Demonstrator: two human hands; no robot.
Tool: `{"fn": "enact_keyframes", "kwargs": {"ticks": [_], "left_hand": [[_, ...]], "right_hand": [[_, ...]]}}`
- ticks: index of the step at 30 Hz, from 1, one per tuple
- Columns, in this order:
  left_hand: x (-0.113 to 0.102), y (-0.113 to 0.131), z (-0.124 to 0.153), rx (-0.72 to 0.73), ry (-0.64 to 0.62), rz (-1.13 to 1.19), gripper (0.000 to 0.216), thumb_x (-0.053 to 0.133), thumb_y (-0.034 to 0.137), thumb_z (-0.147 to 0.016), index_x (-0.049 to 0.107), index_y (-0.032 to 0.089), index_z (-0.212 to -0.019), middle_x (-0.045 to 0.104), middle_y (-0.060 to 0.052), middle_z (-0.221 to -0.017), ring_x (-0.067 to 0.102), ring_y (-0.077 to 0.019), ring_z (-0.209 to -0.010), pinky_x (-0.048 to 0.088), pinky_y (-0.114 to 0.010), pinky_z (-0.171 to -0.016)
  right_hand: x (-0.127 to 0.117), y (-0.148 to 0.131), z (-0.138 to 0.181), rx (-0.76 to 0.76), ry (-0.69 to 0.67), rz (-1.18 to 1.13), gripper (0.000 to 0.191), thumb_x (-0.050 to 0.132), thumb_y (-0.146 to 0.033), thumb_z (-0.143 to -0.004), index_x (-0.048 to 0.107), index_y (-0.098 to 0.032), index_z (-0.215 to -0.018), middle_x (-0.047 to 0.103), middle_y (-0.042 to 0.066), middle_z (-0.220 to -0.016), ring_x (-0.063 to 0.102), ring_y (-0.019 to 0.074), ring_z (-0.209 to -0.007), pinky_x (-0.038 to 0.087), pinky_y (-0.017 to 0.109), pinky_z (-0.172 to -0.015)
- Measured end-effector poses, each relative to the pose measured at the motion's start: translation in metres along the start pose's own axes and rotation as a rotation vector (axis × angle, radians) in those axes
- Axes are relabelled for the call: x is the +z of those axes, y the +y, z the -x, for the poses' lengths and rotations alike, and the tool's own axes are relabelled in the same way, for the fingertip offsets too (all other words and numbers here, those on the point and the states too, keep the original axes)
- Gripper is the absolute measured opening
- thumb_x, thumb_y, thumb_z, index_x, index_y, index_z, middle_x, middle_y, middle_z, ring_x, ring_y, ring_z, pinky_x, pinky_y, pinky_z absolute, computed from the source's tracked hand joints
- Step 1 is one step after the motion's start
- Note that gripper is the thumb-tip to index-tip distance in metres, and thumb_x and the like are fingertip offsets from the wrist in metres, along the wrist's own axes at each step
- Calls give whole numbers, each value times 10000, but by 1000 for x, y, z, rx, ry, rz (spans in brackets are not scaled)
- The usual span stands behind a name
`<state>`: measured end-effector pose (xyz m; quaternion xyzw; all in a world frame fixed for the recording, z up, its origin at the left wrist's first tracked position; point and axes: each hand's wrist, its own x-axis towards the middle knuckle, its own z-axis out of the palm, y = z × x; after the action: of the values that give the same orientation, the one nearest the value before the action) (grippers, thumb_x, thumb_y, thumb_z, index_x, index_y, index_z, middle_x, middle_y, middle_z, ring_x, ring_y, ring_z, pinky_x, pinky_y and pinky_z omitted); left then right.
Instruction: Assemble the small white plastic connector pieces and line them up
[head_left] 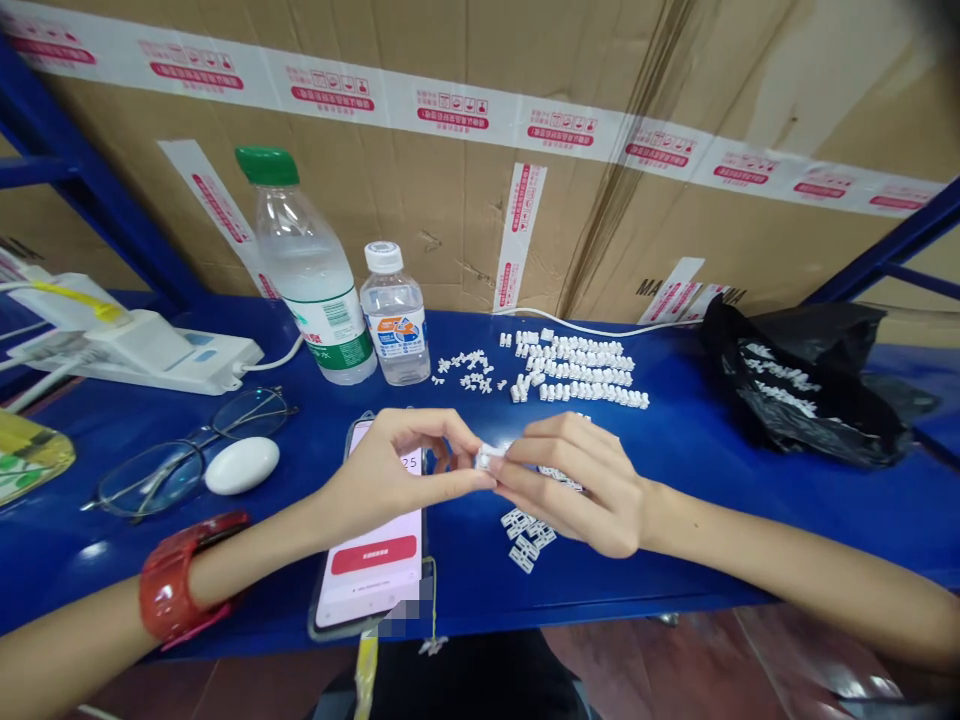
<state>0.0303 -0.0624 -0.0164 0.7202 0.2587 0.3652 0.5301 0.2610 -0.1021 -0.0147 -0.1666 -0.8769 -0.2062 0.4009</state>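
Over the blue table point(480, 590), both hands meet at a small white plastic part point(487, 457). My left hand point(409, 455) pinches it between thumb and fingertips from the left. From the right, my right hand point(581, 480) has its fingers closed on the same part. Beneath the right hand lie flat white plastic pieces point(529, 535), partly hidden by it. Further back stand rows of white plastic parts point(589, 370), and left of them is a scatter of tiny white pieces point(469, 370). A lit phone point(371, 560) lies under my left hand.
A green-capped bottle point(319, 290) and a smaller bottle point(395, 325) stand at the back left. Glasses point(150, 480), a white oval case point(242, 466) and a power strip point(180, 360) lie left. At right sits a black plastic bag point(810, 400) with white parts. Cardboard point(420, 200) lines the back.
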Motion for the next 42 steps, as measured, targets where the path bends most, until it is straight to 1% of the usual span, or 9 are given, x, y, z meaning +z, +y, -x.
{"fn": "enact_keyframes", "kwargs": {"ticks": [5, 11, 14, 17, 21, 25, 29, 33, 42], "left_hand": [[17, 4, 1, -83, 11, 40, 128, 843, 248, -813, 738, 201, -755, 668, 32, -648, 558, -99, -578, 454, -208, -560], [24, 5, 12, -6, 10, -197, 67, 791, 214, -839, 732, 229, -809, 646, 51, -679, 462, -101, -587, 361, -236, -534], [21, -1, 15, 90, 58, -316, 85, 775, 187, -865, 724, 244, -828, 641, 59, -690, 465, -108, -593, 367, -247, -538], [16, -6, 13, 317, 85, -486, 144, 755, 124, -887, 740, 257, -939, 675, 54, -727, 521, -121, -631, 429, -268, -620], [13, -10, 11, 422, 96, -562, 213, 751, 75, -889, 738, 244, -1017, 735, 31, -766, 594, -150, -688, 488, -292, -683], [11, -18, 14, 421, 83, -554, 200, 763, 112, -904, 761, 252, -1047, 777, 6, -839, 614, -166, -712, 506, -297, -676], [10, -29, 16, 323, 22, -518, 242, 731, 181, -940, 789, 304, -1140, 774, -4, -883, 600, -175, -710, 475, -283, -600], [11, -32, 14, 275, -43, -516, 202, 700, 156, -942, 797, 275, -1075, 767, -9, -889, 614, -173, -754, 473, -270, -627], [7, -30, 13, 120, -12, -535, 347, 733, 376, -942, 712, 313, -1282, 825, 15, -866, 645, -166, -620, 454, -265, -587]], "right_hand": [[-5, -1, 6, 70, -1, 46, 110, 671, -169, -995, 721, -108, -1072, 773, 98, -894, 686, 183, -829, 649, 328, -697], [-9, 0, 8, -70, 19, 45, 143, 618, -76, -986, 748, -90, -927, 751, 95, -852, 660, 186, -829, 561, 276, -588], [-8, 0, 10, 84, -85, -114, 146, 614, -124, -997, 721, -55, -1070, 745, 143, -982, 672, 208, -902, 601, 323, -695], [-6, -1, 13, 330, -154, -400, 267, 673, -195, -987, 666, -57, -1216, 724, 149, -1071, 679, 192, -973, 617, 354, -813], [-3, -1, 18, 379, -177, -457, 287, 691, -224, -1012, 659, -88, -1263, 725, 124, -1067, 652, 170, -965, 598, 336, -829], [-4, 1, 20, 340, -241, -459, 261, 619, -208, -1054, 656, -98, -1288, 718, 115, -1067, 624, 165, -973, 588, 336, -838], [-8, 3, 18, 321, -344, -445, 227, 541, -221, -1091, 677, -111, -1236, 729, 113, -1081, 603, 165, -950, 577, 330, -833], [-12, 1, 16, 374, -460, -432, 239, 529, -250, -1096, 690, -106, -1197, 698, 101, -1010, 557, 169, -894, 557, 300, -773], [-9, -3, 16, 436, -385, -450, 179, 546, -220, -1084, 667, -122, -1173, 693, 123, -1150, 632, 171, -1045, 588, 326, -896]]}}
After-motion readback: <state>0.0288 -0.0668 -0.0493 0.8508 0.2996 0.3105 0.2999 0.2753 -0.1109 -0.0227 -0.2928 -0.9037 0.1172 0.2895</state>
